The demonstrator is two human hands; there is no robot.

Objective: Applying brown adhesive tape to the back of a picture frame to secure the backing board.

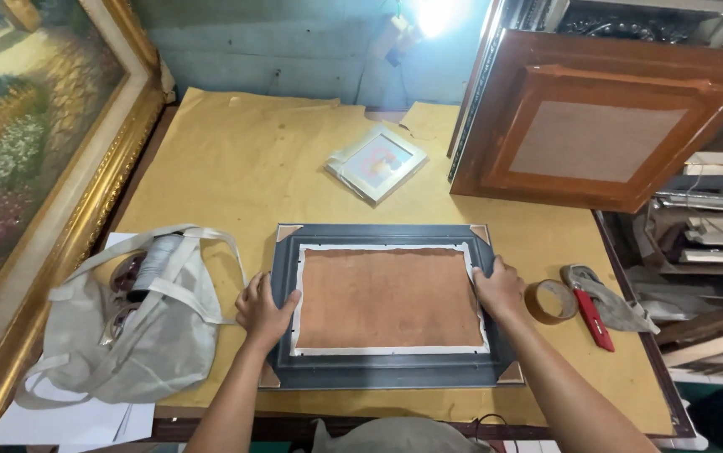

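A dark grey picture frame [387, 373] lies face down near the front edge of the desk [236, 159], its brown backing board edged in white facing up and small triangular tabs showing at its 4 corners. The left hand [262, 312] rests on the frame's left side, fingers spread flat, thumb reaching onto the white edge of the backing; its grip is open and closes on nothing. The right hand [498, 288] presses on the frame's right side in the same way, fingers bent over the rail, not wrapped around anything.

Toward the desk's left front corner sits a pale cloth tote bag [135, 331] with long straps, partly on white paper sheets [68, 424]. Near the right edge, just beside the right hand, lies a roll of brown tape [548, 301], then a grey rag [613, 304] with a red-handled tool [592, 319] on it.

Further back, at the middle of the desk, lies a small white-framed picture [376, 163]. A large brown wooden frame [605, 117] leans at the right rear corner, and a gold-framed landscape painting [34, 151] stands along the left edge.
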